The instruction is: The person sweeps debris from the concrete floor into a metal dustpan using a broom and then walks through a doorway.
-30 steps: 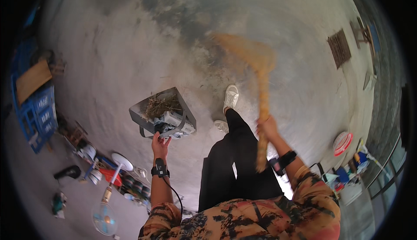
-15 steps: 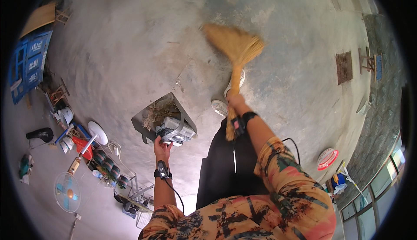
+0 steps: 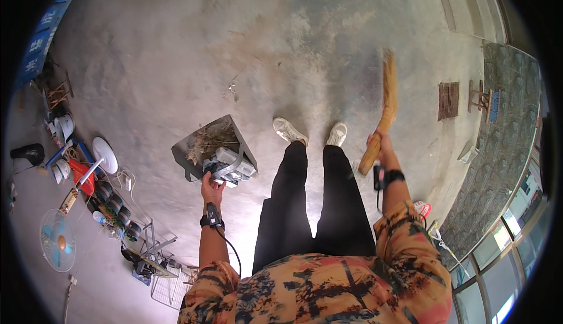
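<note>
My left hand grips the near edge of a grey dustpan, which holds dry twigs and crumpled grey-white packaging. My right hand is closed round the handle of a straw broom, out to the right of my legs. The broom's bristle end is seen edge-on, pointing forward. Small bits of debris lie on the floor ahead of the dustpan, beyond my white shoes.
A fan, cords and assorted items line the left. Blue panels stand at upper left. On the concrete floor at right are a brown mat and wooden stool; a red-white basin lies behind my arm.
The broom has swung from in front of my feet out to the right and turned edge-on. My feet now stand side by side, and the view has shifted slightly.
</note>
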Motion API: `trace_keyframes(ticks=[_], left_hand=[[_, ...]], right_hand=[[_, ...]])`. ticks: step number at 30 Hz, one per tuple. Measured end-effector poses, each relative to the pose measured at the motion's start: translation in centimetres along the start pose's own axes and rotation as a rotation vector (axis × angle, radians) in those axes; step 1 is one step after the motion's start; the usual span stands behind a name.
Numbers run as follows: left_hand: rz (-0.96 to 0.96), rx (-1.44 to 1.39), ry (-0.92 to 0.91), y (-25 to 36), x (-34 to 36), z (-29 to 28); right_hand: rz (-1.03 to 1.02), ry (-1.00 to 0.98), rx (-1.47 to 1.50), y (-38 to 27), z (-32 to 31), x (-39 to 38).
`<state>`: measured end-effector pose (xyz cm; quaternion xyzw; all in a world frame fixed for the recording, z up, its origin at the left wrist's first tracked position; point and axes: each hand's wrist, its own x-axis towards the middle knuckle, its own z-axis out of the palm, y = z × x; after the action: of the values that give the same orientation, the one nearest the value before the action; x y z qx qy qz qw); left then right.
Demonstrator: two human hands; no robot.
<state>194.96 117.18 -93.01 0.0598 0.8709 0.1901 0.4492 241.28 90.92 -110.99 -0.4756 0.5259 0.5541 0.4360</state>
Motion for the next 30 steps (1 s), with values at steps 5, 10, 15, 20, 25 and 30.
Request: trace_keyframes(ticks=[5, 10, 15, 20, 25, 30], left_hand=[[-0.062, -0.007, -0.068, -1.8, 0.6, 2.1], [-0.038, -0.003, -0.028, -1.1, 0.2, 1.4], [0.006, -0.018, -0.033, 1.9, -1.9, 0.7], [0.020, 0.017, -0.088, 2.4, -4.5, 3.6], [0.077, 0.023, -0.161, 3.7, -9.8, 6.0], [0.131, 0.005, -0.258, 5.0, -17.3, 7.9]], right_hand=[[-0.063, -0.041, -0.069, -0.4, 0.9, 8.9], [0.098, -0.159, -0.076, 15.5, 15.9, 5.3], [0.246, -0.269, -0.059, 14.8, 20.9, -7.6], [0.105, -0.266, -0.172, 3.8, 11.8, -14.7], [-0.206, -0.215, -0.021, -9.1, 3.6, -14.7], [-0.429, -0.229, 0.033, -28.4, -2.7, -14.1]])
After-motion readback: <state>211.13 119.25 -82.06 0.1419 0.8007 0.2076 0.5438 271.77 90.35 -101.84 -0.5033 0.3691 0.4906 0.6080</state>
